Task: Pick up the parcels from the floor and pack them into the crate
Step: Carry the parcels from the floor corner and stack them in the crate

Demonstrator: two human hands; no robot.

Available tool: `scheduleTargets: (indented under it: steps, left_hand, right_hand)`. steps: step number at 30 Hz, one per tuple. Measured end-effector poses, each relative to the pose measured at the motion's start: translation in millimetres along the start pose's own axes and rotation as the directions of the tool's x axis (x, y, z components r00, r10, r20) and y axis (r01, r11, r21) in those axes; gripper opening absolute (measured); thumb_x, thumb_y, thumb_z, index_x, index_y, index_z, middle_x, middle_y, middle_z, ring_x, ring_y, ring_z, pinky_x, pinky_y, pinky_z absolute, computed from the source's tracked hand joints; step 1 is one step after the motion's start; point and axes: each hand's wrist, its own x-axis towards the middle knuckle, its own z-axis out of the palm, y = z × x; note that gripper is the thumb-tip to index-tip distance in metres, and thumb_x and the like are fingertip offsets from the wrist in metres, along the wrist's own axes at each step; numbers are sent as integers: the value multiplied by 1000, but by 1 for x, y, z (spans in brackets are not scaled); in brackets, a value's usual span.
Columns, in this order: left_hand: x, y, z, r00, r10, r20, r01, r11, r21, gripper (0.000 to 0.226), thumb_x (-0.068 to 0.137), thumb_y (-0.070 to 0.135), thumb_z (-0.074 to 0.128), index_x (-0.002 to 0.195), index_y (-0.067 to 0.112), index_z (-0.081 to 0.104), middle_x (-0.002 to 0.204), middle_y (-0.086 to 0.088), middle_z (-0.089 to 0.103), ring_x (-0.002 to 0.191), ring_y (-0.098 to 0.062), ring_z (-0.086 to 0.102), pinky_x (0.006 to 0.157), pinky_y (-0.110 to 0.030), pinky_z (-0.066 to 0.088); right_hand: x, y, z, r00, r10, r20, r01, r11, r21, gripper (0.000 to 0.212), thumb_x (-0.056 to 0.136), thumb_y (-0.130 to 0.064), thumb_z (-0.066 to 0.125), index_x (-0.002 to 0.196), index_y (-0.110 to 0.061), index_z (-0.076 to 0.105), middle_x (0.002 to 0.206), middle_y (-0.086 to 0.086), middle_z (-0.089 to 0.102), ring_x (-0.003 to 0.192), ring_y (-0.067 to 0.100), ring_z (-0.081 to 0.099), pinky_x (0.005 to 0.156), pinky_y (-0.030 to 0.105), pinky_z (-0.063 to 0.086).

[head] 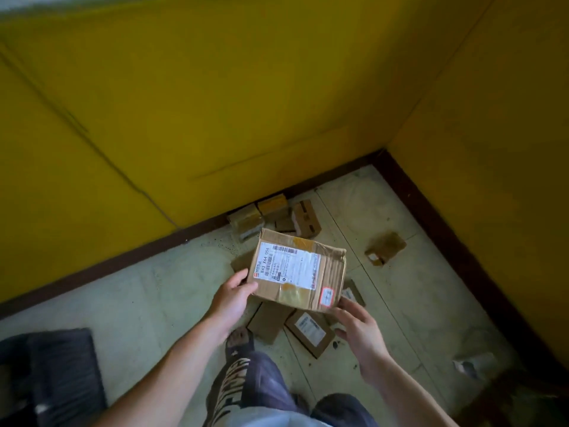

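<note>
From the head camera, the labelled parcel (pixel 297 269) hangs above the other parcels (pixel 309 331) on the floor, its long axis running across between the hands. The left hand (pixel 234 295) pinches its near left corner, thumb on top. The right hand (pixel 360 331) touches the near right corner, and I cannot tell whether it grips. What is probably the dark crate (pixel 61 365) sits to the left, nearer the left hand.

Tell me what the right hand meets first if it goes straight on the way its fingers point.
The cardboard box held by the left hand: the right hand points at its near corner, seemingly just short.
</note>
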Motion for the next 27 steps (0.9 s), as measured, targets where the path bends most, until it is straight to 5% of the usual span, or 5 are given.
scheduleTargets:
  steps: [7, 13, 18, 22, 27]
  left_hand:
    - [-128, -77, -23, 968, -41, -246, 8, 991, -134, 32, 95, 21, 52, 124, 31, 59, 118, 7, 63, 109, -14, 57, 95, -33, 44]
    - [-231, -152, -57, 900, -121, -419, -3, 959, -284, 22, 91, 19, 55, 99, 36, 66, 105, 17, 67, 99, -4, 60, 86, -29, 46]
    - [-290, -204, -98, 826, -188, -531, -39, 922, -386, 18, 84, 22, 58, 79, 36, 68, 87, 23, 69, 92, -10, 62, 81, -31, 44]
    - [-331, -254, -144, 774, -218, -594, -88, 892, -443, 19, 89, 20, 55, 88, 35, 66, 94, 11, 68, 94, -16, 61, 82, -33, 44]
    - [-371, -328, -220, 726, -289, -625, -104, 851, -514, 22, 92, 19, 51, 104, 32, 64, 105, 9, 66, 100, -13, 58, 87, -34, 44]
  right_hand:
    - [-57, 38, 18, 968, -43, 246, 85, 983, -165, 21, 93, -23, 57, 90, -43, 63, 102, -15, 66, 107, 13, 59, 102, 42, 45]
    - [-110, 66, 71, 917, -46, 396, 162, 951, -263, 22, 88, -22, 62, 108, -26, 72, 97, -4, 75, 95, 20, 69, 91, 43, 54]
    - [-156, 78, 134, 843, -111, 526, 306, 904, -300, 15, 89, -18, 64, 97, -29, 69, 99, -9, 68, 96, 16, 64, 72, 25, 49]
    - [-194, 96, 205, 762, -89, 641, 412, 831, -374, 22, 92, -13, 59, 95, -34, 67, 103, -14, 66, 101, 15, 63, 88, 36, 54]
    - [-252, 132, 305, 759, -60, 648, 377, 852, -362, 15, 89, -15, 63, 94, -28, 70, 99, -1, 71, 99, 19, 63, 91, 42, 51]
